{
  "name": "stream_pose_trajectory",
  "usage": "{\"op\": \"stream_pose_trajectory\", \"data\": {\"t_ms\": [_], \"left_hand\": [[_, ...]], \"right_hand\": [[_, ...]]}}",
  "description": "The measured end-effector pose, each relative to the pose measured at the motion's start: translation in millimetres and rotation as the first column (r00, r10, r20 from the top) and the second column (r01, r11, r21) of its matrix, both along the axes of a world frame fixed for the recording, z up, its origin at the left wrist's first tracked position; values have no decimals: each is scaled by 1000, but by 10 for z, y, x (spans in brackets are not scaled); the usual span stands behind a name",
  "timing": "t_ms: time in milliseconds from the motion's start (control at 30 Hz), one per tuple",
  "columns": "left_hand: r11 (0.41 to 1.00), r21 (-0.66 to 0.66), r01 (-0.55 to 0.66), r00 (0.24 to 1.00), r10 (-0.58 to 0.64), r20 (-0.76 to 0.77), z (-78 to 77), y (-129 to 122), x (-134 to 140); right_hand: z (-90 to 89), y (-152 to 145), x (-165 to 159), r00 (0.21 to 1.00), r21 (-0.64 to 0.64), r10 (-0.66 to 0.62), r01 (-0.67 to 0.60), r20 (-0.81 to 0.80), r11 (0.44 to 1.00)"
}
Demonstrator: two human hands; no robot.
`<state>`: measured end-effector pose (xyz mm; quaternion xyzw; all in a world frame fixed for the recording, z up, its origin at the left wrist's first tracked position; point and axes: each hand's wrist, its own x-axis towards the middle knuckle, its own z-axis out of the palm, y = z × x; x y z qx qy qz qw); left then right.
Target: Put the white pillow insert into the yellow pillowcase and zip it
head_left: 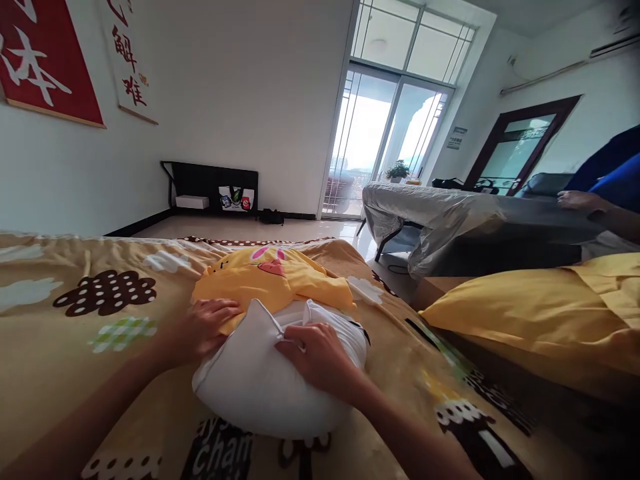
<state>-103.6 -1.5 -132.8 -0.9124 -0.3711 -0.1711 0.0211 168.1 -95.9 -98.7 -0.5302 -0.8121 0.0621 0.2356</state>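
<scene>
A white pillow (265,387) lies in front of me on the patterned bed cover, its far end bunched up and meeting the yellow pillowcase (245,283). The pillowcase has a printed pink-eared figure and spreads out beyond the pillow. My right hand (320,357) is closed in a pinch on the white pillow's raised fabric near its far edge. To the left, my left hand (207,330) has its fingers curled over the pillowcase's near left edge, beside the pillow. Its fingertips are partly hidden in the cloth.
The tan patterned bed cover (165,320) spreads beneath everything. At the right lies a plump yellow pillow (540,313). Beyond it, a plastic-covered table (440,207) stands near a person's blue sleeve (610,173) and hand. A black bench (210,177) stands against the far wall.
</scene>
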Motion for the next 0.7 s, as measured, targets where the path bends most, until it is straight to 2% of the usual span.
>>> {"op": "stream_pose_trajectory", "data": {"t_ms": [100,200,300,367,400,467,567,633,700], "left_hand": [[1000,19,-21,994,23,-108,170,51,20],[976,188,-107,969,145,-199,429,138,39],[855,440,-276,929,354,-106,674,262,106],[794,497,-350,906,421,-34,760,365,190],[787,496,-368,902,431,-14,770,417,239],[776,479,-411,892,451,33,724,501,338],[764,462,-449,883,459,99,528,533,469],[820,441,-365,923,379,60,359,496,536],[912,375,-163,982,186,-26,207,452,581]], "right_hand": [[14,13,-4,1000,-3,-1,2,13,1000],[25,25,-13,1000,-9,6,-6,20,1000],[46,34,-34,999,-4,18,-18,32,1000],[65,41,-50,999,-7,15,-15,47,1000],[73,46,-56,999,-10,10,-10,53,1000],[84,56,-59,998,-11,-1,2,58,1000],[80,69,-46,999,-4,-2,2,48,1000],[73,73,-37,999,-4,3,-3,33,1000],[69,73,-36,1000,-6,11,-11,17,1000]]}}
